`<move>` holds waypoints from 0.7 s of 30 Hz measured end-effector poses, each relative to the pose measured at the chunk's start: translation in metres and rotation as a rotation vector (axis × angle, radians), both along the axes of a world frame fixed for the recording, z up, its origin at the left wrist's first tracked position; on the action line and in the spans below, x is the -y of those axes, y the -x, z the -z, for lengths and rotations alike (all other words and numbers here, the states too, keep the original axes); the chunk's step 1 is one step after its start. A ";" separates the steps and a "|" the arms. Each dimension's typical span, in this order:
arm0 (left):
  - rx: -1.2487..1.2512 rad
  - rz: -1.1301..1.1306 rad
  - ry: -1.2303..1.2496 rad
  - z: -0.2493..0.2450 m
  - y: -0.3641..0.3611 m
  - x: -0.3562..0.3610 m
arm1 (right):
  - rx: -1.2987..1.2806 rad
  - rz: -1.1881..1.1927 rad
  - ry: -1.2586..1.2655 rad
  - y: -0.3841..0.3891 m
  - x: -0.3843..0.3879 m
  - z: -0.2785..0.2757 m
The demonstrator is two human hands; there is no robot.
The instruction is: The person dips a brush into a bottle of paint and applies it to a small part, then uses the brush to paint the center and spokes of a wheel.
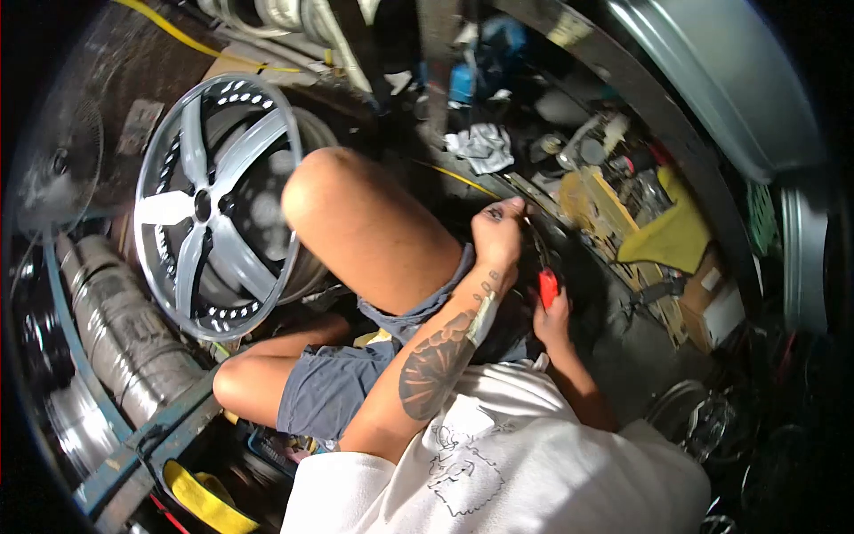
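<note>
My left hand [496, 233], on the tattooed arm, is closed in front of the raised knee, with its thumb at the top. What its fingers hold is hidden. Lower and to the right, my right hand [553, 319] grips a red-handled tool [548, 287]. A thin dark shaft runs up from the red handle toward the left hand's fingertips. Left of the knee, a silver five-spoke car wheel [189, 209] stands with its face toward me, its rim lined with shiny studs.
On the right, a wooden tray [614, 209] holds clutter beside a yellow cloth [669, 233]. A crumpled white rag [482, 148] lies ahead. Silver cylinders [120, 320] and a blue metal frame [156, 427] stand on the left. A cardboard box [712, 307] sits at far right.
</note>
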State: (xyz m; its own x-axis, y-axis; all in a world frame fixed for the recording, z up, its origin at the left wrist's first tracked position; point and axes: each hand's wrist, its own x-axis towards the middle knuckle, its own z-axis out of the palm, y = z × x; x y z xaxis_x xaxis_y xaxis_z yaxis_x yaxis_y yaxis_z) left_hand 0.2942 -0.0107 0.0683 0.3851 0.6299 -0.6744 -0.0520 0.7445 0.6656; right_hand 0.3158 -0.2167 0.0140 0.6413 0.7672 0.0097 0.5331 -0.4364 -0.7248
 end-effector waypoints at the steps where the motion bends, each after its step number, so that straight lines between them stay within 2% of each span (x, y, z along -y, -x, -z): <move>1: -0.027 -0.052 -0.011 0.007 -0.004 0.003 | -0.024 0.061 0.042 -0.003 0.009 0.018; 3: -0.029 -0.091 -0.068 0.014 -0.005 0.003 | -0.141 0.132 0.099 -0.016 0.023 0.051; 5: 0.008 -0.095 -0.097 0.016 -0.003 -0.001 | -0.275 0.250 -0.215 -0.014 0.031 0.103; 6: 0.016 -0.092 -0.128 0.020 -0.003 -0.003 | -0.312 0.296 -0.265 -0.014 0.036 0.115; 7: 0.024 -0.091 -0.161 0.017 -0.003 -0.006 | -0.324 0.321 -0.292 -0.013 0.037 0.118; 8: 0.169 -0.103 -0.082 0.012 -0.003 -0.004 | -0.309 0.324 -0.207 -0.013 0.039 0.122; 12: 0.124 -0.039 -0.164 -0.010 0.000 -0.003 | -0.123 0.106 0.364 -0.022 0.037 0.126; 15: 0.065 0.018 -0.257 -0.025 0.002 -0.002 | -0.004 -0.110 0.563 -0.031 0.026 0.138; 17: 0.063 0.044 -0.279 -0.036 0.003 -0.001 | 0.168 -0.259 0.548 -0.044 0.012 0.143; 19: 0.050 0.081 -0.308 -0.047 0.004 -0.002 | 0.547 -0.442 0.319 -0.063 -0.006 0.134; 20: 0.062 0.089 -0.327 -0.047 0.004 -0.001 | 0.657 -0.469 0.182 -0.074 -0.019 0.111; 21: 0.074 0.100 -0.342 -0.047 0.004 0.000 | -0.019 -0.098 0.200 -0.079 -0.047 0.063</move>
